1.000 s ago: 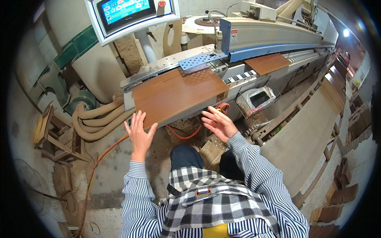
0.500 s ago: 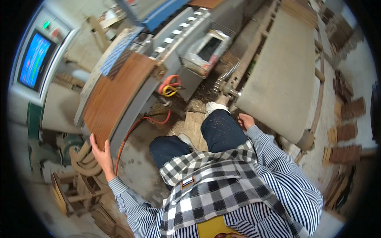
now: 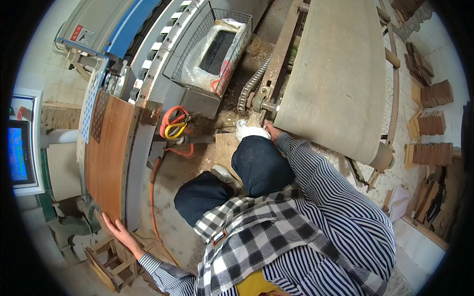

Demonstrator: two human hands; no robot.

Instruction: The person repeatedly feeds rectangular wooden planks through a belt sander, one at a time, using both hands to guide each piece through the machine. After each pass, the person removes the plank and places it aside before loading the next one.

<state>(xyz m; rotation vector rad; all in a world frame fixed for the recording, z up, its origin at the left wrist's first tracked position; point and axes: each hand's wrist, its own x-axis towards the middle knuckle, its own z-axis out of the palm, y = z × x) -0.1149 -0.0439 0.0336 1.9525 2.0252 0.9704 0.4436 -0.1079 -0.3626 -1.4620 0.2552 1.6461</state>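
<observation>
My left hand [image 3: 119, 229], fingers extended, rests at the near end of a wood-grain board [image 3: 107, 160] on the machine's bed, lower left. A perforated blue plate [image 3: 89, 118] lies along the board's far side. Low down beside the conveyor's end, my right hand [image 3: 271, 129] has curled fingers around something I cannot make out, next to a white cloth bundle [image 3: 251, 130] and a rusty metal bracket [image 3: 256, 118]. Coiled red and yellow hoses [image 3: 174, 129] hang from the machine between my hands. My bent knees are below them.
A wire basket [image 3: 243, 37] holds a plastic-wrapped box. A wide belt conveyor [image 3: 333, 79] with a chain [image 3: 249, 86] fills the right. Stacks of boards [image 3: 434, 93] stand far right, a control screen [image 3: 19, 153] far left, a wooden stool [image 3: 111, 261] bottom left.
My view has turned right and downward. My right hand has left the board's edge and moved down beside the conveyor. My left hand stays at the board's near end.
</observation>
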